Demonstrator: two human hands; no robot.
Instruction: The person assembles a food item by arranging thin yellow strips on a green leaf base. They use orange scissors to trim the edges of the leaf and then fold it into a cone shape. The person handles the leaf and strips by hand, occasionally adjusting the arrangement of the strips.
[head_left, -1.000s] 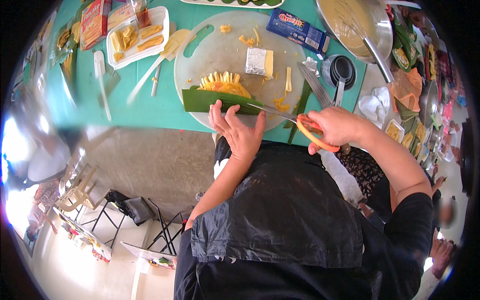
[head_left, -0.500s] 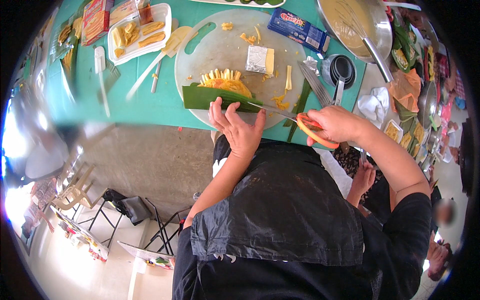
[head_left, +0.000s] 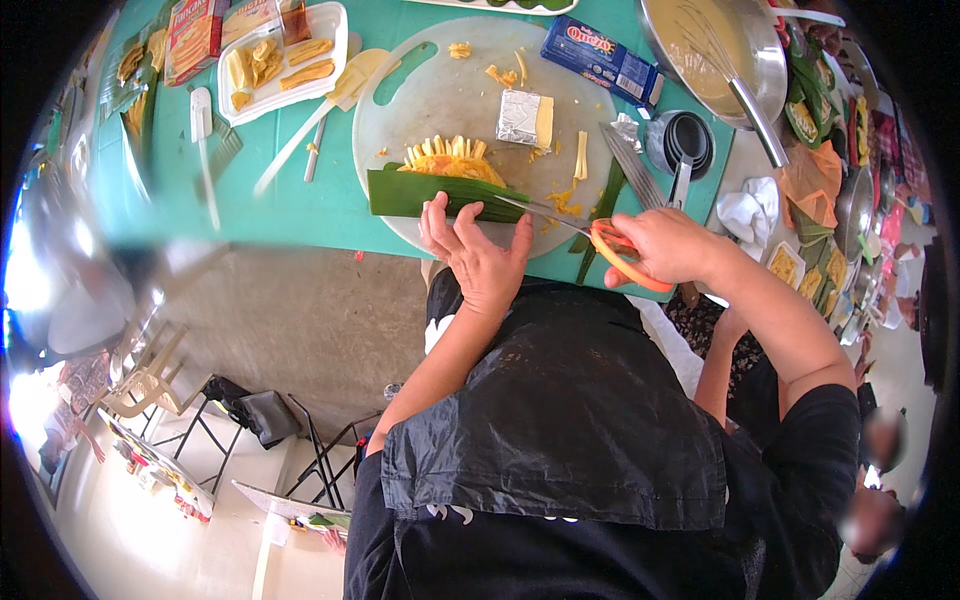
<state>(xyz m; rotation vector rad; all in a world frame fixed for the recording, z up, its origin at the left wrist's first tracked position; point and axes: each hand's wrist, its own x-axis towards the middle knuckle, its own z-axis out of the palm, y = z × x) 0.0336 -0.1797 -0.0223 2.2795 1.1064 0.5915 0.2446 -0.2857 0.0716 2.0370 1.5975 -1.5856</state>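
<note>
On a round white cutting board (head_left: 400,130), a folded green leaf (head_left: 405,192), like banana leaf, lies along the near side. Behind its upright edge sits a yellow-orange filling (head_left: 460,168) topped with a row of pale strips. My left hand (head_left: 478,250) grips the leaf's near edge, fingertips on its face and thumb near its right end. Orange-handled scissors (head_left: 630,268) are in my right hand (head_left: 668,246), their blades pointing left at the leaf's right end, just above my left thumb. Whether the blades touch the leaf is hard to see.
A foil-wrapped cheese block (head_left: 520,118) and loose strips (head_left: 581,155) lie on the board. Around it are a knife (head_left: 632,165), black measuring cups (head_left: 687,140), a blue box (head_left: 600,62), a bowl with a whisk (head_left: 735,85) and a white tray (head_left: 228,100). Another person's arm (head_left: 716,370) is at right.
My right hand and the scissors have shifted slightly left. My left hand keeps its grip on the leaf. The other person's hand at the right has moved up behind my forearm.
</note>
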